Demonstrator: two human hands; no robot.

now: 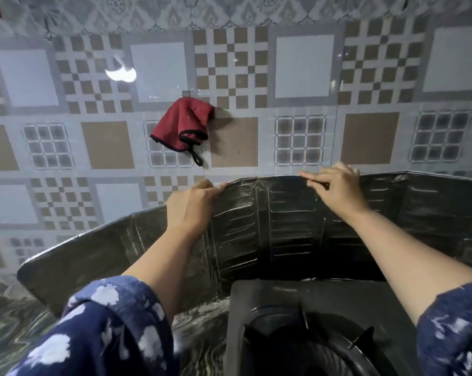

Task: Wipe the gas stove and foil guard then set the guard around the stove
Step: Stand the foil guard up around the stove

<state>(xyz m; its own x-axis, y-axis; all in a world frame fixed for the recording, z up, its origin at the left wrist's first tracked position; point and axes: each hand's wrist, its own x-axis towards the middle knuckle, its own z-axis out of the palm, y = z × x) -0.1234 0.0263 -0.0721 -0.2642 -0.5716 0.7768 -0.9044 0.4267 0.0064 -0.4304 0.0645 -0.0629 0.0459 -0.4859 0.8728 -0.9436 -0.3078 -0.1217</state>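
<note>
The dark, creased foil guard [256, 234] stands upright behind the black gas stove [297, 321], curving from the lower left to the far right. My left hand [191, 207] pinches the guard's top edge left of its middle. My right hand [335, 185] pinches the same top edge further right. The stove's burner and pan support show at the bottom centre, partly cut off by the frame. A red cloth [183, 126] with black trim hangs on the tiled wall above the guard.
The patterned tiled wall [305, 66] rises close behind the guard. A marbled countertop [17, 321] lies at the lower left, in front of the guard's left wing. My blue flowered sleeves cover both lower corners.
</note>
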